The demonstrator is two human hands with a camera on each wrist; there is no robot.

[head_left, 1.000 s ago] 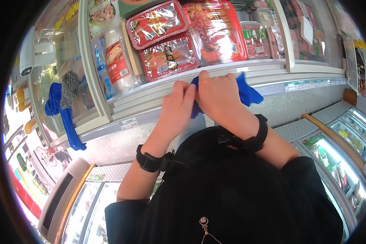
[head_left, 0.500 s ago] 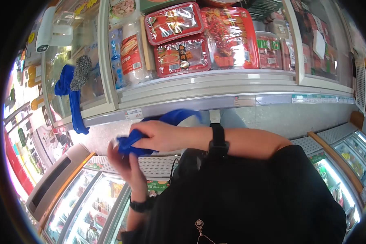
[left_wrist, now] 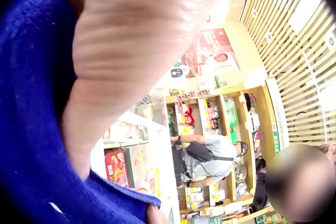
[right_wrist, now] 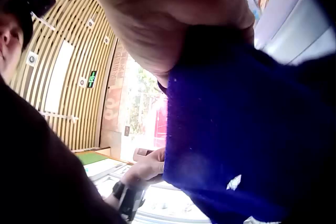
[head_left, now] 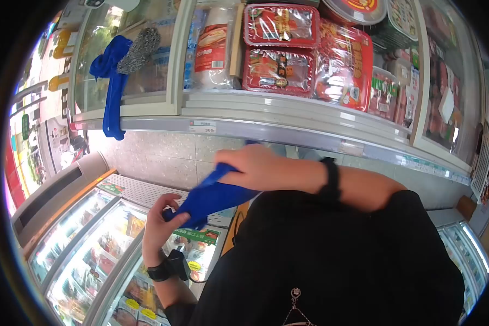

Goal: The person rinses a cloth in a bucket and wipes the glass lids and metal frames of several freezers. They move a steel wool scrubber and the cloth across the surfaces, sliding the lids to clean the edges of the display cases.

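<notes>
A blue cloth [head_left: 214, 198] is stretched out between both hands, in front of the freezer's front edge. My left hand [head_left: 160, 225] pinches its lower left end, thumb lying over the cloth. The right hand [head_left: 255, 165] grips the cloth nearer its upper right part, the fingers partly hidden. In the left wrist view the fuzzy cloth [left_wrist: 31, 103] runs beneath the hand [left_wrist: 131, 40]. Close to the lens in the right wrist view, the cloth [right_wrist: 236, 129] hangs from the right hand [right_wrist: 173, 19], with small white specks on it.
A chest freezer with a pale front rail [head_left: 288, 117] holds red packaged trays [head_left: 280, 70]. On its left glass lid lie a steel wool scrubber [head_left: 140, 50] and another blue cloth [head_left: 114, 81], draped over the edge. Lit freezers [head_left: 92, 239] stand behind. A person [left_wrist: 210, 155] stands near shelves.
Both hands have left the freezer rail and moved down and left, with the blue cloth. Bunched between them half a second ago, it is now spread out as the hands move apart.
</notes>
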